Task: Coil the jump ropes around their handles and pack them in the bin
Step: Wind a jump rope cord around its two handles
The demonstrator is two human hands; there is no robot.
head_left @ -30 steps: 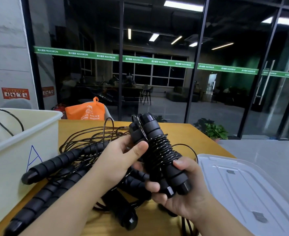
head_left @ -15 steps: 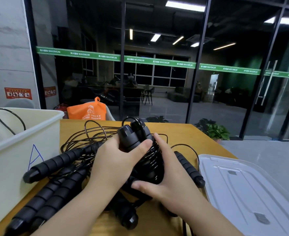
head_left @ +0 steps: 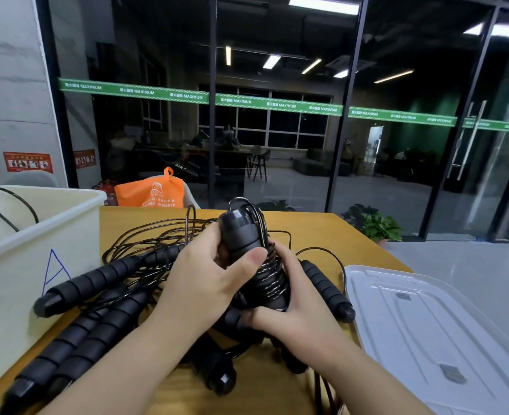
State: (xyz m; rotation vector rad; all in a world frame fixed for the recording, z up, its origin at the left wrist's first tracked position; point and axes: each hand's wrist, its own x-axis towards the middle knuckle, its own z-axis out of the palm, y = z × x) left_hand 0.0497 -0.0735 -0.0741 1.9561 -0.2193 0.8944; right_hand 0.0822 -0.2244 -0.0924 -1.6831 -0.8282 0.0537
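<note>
I hold a pair of black jump-rope handles with rope coiled round them [head_left: 256,265], upright above the wooden table [head_left: 313,232]. My left hand [head_left: 202,283] grips the upper part, thumb across the front. My right hand [head_left: 295,307] wraps round the lower part and the coil. Under and behind my hands lies a tangle of loose black ropes [head_left: 151,241] with several foam handles [head_left: 97,280]. The white bin [head_left: 34,235] stands at the left, a rope loop [head_left: 7,205] showing inside it.
The bin's clear lid [head_left: 433,330] lies flat at the right. One loose handle [head_left: 328,292] lies between my right hand and the lid. An orange bag [head_left: 151,190] sits behind the table's far edge. Glass walls stand beyond.
The bundle was tilted with its lower end toward me; it has been turned upright. My right hand shifted from under the handle ends to round the coil.
</note>
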